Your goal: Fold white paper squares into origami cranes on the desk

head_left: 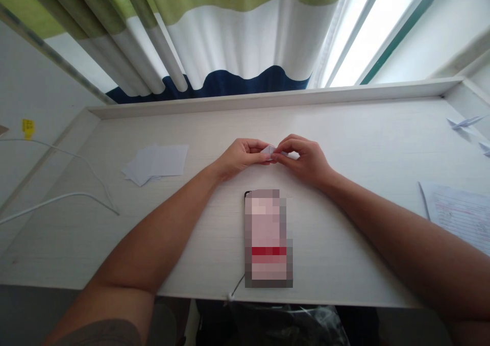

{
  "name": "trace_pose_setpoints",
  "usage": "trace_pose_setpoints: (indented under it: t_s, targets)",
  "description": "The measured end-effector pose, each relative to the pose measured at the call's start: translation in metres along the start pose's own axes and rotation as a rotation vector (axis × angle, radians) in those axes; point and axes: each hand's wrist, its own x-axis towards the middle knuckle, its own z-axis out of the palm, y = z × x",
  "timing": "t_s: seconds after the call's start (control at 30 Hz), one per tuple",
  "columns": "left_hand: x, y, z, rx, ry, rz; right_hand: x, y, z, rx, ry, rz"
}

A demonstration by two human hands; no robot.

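Note:
A small piece of folded white paper [270, 150] is held between both hands, just above the middle of the white desk. My left hand [244, 157] pinches its left side between thumb and fingers. From the other side, my right hand [300, 157] grips the paper with thumb and forefinger, its fingertips close to those of the left. Fingers cover much of the paper, so its full shape is hidden. Below the hands lies a phone [268, 228], its screen blurred out by large pixels.
Loose white paper sheets [166, 161] lie overlapping at the left. On the right are a lined, written-on sheet [459, 213] and folded paper pieces [465, 123]. White cables [57, 198] cross the left side. A raised ledge [268, 100] and a curtain [245, 34] border the back.

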Motion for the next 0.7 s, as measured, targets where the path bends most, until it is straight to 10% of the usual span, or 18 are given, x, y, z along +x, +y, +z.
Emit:
trace_pose_setpoints:
  t_s: [0.7]
  targets:
    - [-0.001,0.001,-0.001,-0.082,-0.006,-0.067,0.000,0.006,-0.001,0.032,-0.005,-0.041]
